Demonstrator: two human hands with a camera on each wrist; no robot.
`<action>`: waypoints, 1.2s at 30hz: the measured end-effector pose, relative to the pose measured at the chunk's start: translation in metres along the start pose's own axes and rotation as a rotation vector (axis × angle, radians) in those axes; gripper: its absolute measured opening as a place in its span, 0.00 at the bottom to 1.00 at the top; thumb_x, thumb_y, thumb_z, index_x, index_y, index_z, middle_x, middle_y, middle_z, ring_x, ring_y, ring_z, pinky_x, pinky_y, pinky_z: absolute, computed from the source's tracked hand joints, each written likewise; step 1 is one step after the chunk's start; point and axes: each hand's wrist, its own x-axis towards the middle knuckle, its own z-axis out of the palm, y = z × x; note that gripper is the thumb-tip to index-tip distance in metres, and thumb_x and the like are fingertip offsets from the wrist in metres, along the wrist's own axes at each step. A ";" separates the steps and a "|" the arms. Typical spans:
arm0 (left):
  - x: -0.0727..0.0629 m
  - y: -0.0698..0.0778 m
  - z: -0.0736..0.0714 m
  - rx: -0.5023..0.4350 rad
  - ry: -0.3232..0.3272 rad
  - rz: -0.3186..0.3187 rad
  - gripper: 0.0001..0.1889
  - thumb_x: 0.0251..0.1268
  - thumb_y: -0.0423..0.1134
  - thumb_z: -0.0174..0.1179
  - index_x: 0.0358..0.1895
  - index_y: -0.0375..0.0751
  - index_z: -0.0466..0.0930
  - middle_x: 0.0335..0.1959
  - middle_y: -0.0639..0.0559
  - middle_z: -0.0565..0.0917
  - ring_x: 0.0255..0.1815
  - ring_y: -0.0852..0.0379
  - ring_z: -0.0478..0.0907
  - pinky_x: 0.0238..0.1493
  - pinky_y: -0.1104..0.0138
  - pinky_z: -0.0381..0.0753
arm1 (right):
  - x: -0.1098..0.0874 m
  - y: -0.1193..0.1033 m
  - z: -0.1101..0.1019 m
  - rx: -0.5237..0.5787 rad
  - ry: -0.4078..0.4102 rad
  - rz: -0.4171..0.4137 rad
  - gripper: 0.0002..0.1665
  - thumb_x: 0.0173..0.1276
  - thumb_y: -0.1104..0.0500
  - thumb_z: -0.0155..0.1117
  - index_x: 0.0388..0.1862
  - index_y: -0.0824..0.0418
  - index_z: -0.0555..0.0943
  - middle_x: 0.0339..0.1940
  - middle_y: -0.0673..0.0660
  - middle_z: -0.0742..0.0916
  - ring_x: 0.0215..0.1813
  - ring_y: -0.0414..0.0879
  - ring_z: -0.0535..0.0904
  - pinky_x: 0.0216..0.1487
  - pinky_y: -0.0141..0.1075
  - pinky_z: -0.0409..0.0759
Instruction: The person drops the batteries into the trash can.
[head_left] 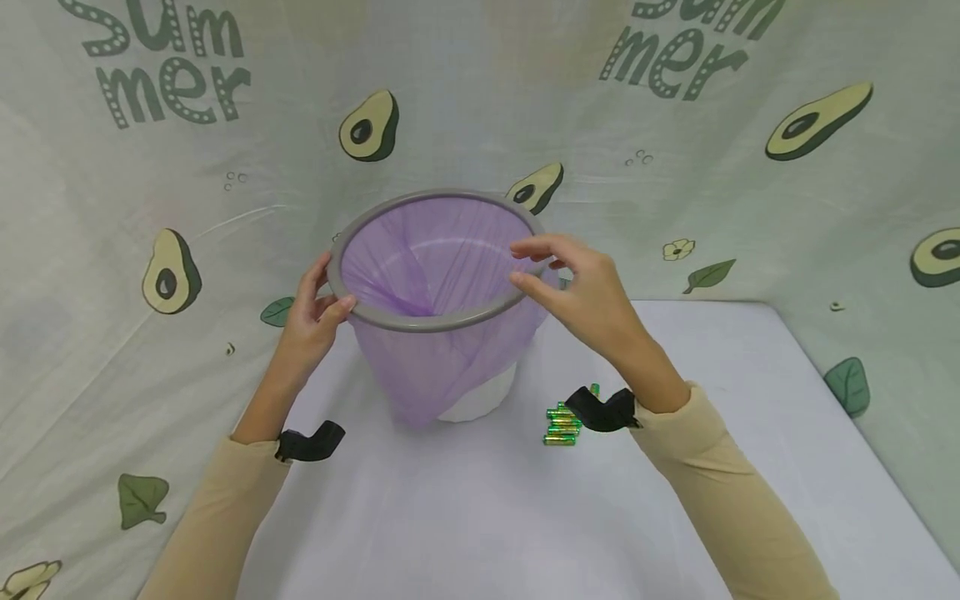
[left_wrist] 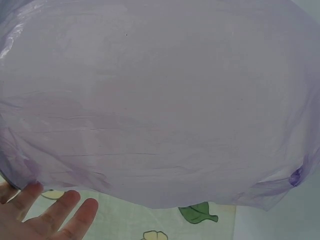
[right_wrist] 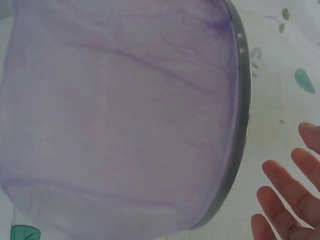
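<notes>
A white trash can [head_left: 480,396] stands on the table, lined with a purple translucent trash bag [head_left: 442,358] that hangs down over its outside. Round the mouth sits a grey ring [head_left: 450,323] over the bag. On the left side my left hand [head_left: 309,321] holds the ring, thumb on top and fingers along the outside. My right hand [head_left: 577,287] hovers at the ring's right side, fingers loosely bent and apart from it in the right wrist view, where the purple bag [right_wrist: 115,125] and ring [right_wrist: 243,100] fill the left.
Several green batteries [head_left: 561,425] lie on the white table [head_left: 450,517] to the right of the can, partly behind the right wrist's black strap [head_left: 602,410]. A cloth with avocado prints [head_left: 367,127] hangs behind and beside the table.
</notes>
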 end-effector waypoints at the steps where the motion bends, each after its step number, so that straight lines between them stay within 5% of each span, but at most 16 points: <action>1: 0.000 0.000 0.000 0.003 -0.002 0.000 0.35 0.68 0.34 0.49 0.74 0.46 0.42 0.69 0.43 0.55 0.50 0.68 0.70 0.45 0.82 0.70 | -0.004 0.004 -0.004 -0.005 0.005 0.006 0.19 0.60 0.61 0.66 0.51 0.61 0.79 0.49 0.56 0.84 0.51 0.47 0.75 0.53 0.40 0.72; 8: 0.000 0.000 0.000 0.008 0.000 0.005 0.35 0.67 0.34 0.49 0.74 0.45 0.43 0.70 0.42 0.55 0.49 0.69 0.70 0.45 0.83 0.70 | -0.031 0.039 -0.024 -0.073 0.026 0.103 0.20 0.61 0.60 0.66 0.53 0.61 0.78 0.49 0.57 0.83 0.51 0.47 0.74 0.52 0.40 0.70; 15: 0.000 0.000 0.000 -0.002 0.001 0.006 0.35 0.67 0.33 0.49 0.74 0.46 0.43 0.69 0.42 0.55 0.49 0.69 0.70 0.45 0.83 0.71 | -0.059 0.079 -0.028 -0.148 -0.042 0.237 0.26 0.62 0.56 0.64 0.58 0.64 0.74 0.54 0.61 0.80 0.54 0.54 0.73 0.55 0.48 0.69; 36: 0.001 0.000 0.000 0.013 0.000 0.006 0.36 0.67 0.33 0.49 0.74 0.46 0.43 0.69 0.43 0.55 0.50 0.68 0.70 0.46 0.82 0.70 | -0.113 0.158 0.001 -0.196 -0.171 0.516 0.29 0.64 0.56 0.62 0.61 0.67 0.70 0.52 0.67 0.79 0.53 0.61 0.73 0.52 0.53 0.73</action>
